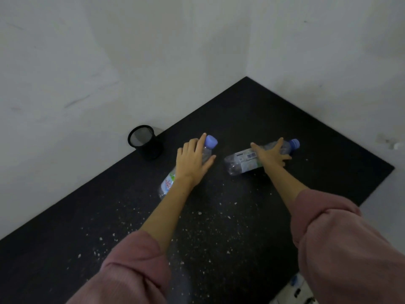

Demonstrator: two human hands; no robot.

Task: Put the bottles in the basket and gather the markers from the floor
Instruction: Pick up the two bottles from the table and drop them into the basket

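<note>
Lying on mat: two clear plastic bottles with blue caps are seen on their sides on the black speckled floor mat (219, 227); both are placed toward its far corner, where two white walls meet
Left bottle (167, 183): laid with its cap pointing away; its label end is nearer the mat's left edge
Left hand (192, 160): placed over the left bottle's upper half, fingers curled round it; a firm grasp cannot be told
Right bottle (243, 161): laid crosswise, cap toward the right edge
Right hand (271, 154): spread flat on the right bottle, fingers splayed, not closed round it
Basket: a black round mesh basket (145, 142) is stood upright at the mat's left edge, against the wall, near the left bottle but apart
Sleeves: pink sleeves (341, 249) are pushed up both forearms
</note>
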